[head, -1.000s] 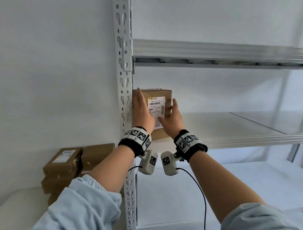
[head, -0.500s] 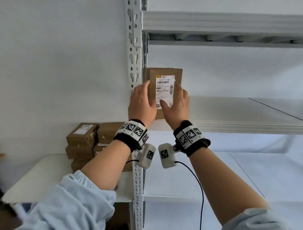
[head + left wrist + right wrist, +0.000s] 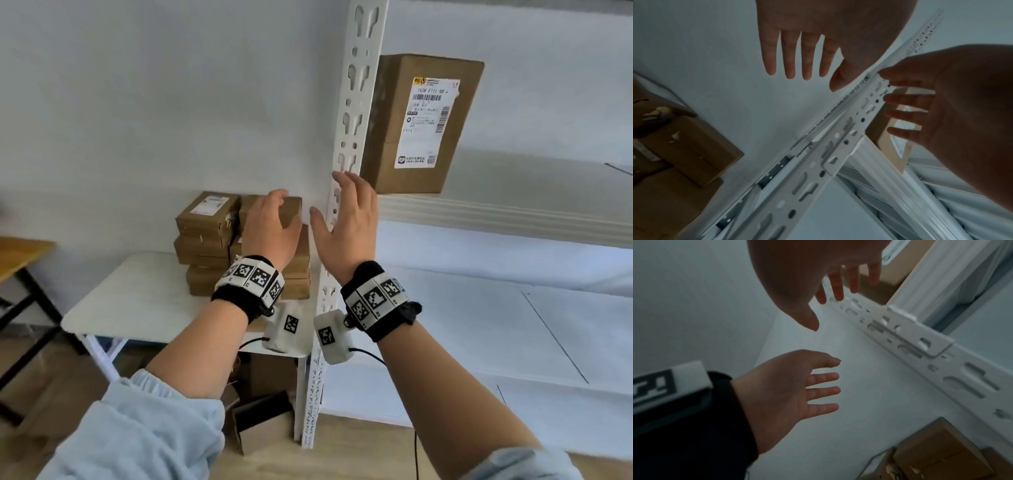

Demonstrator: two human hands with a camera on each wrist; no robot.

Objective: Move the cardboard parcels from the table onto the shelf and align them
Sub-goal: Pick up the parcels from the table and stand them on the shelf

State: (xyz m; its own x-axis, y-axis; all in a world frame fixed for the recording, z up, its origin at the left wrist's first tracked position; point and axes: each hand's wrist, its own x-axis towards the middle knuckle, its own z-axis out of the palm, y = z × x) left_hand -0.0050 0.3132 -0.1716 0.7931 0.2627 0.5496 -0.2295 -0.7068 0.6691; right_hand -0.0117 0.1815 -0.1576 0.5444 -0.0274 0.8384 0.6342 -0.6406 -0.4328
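Cardboard parcel, brown, labelled (image 3: 421,123): upright at shelf's (image 3: 496,212) nine-o'clock end, against white slotted post (image 3: 356,113) for alignment.
Left hand (image 3: 270,228), right hand (image 3: 346,219): fingers spread, empty, near stacked brown parcels (image 3: 205,236) on white surface (image 3: 137,294).

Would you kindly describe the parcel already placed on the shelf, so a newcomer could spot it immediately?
Find the white metal shelving rack on the right. On its shelf, just right of the slotted upright, stands one cardboard parcel. Unlike the parcels stacked on the table, it stands alone, its white shipping label facing out.
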